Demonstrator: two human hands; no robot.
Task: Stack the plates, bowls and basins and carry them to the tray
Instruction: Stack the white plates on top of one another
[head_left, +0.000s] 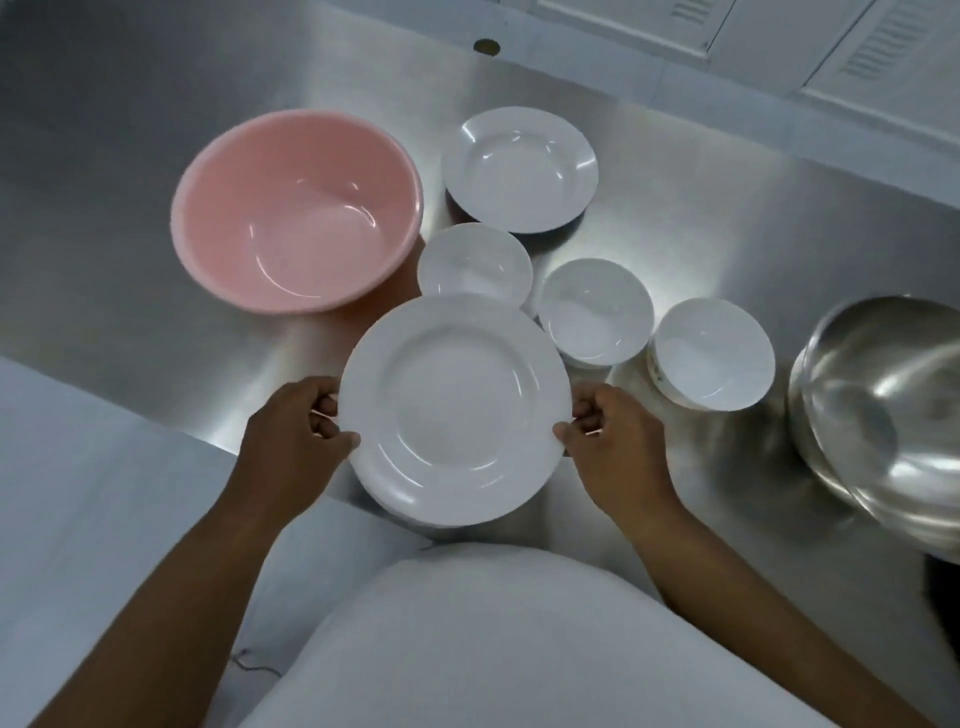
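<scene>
A: Both hands on the near plate (454, 410) now. Left hand (296, 436) at its 9 o'clock rim, right hand (613, 447) at 3, each grip clamped on the edge, w/ the plate over the desk (675, 218) edge.

B: Looks like another plate right under it?

A: Prob, a second rim peeks out at 6. So stacking's barely begun.

B: What's left?

A: Plenty. Far plate (519, 169) at 12 sits alone, three bowls (595, 312) apart from 12 to 3, pink basin (296, 210) at 10, steel basin (883, 410) at 3. No tray in view.
</scene>
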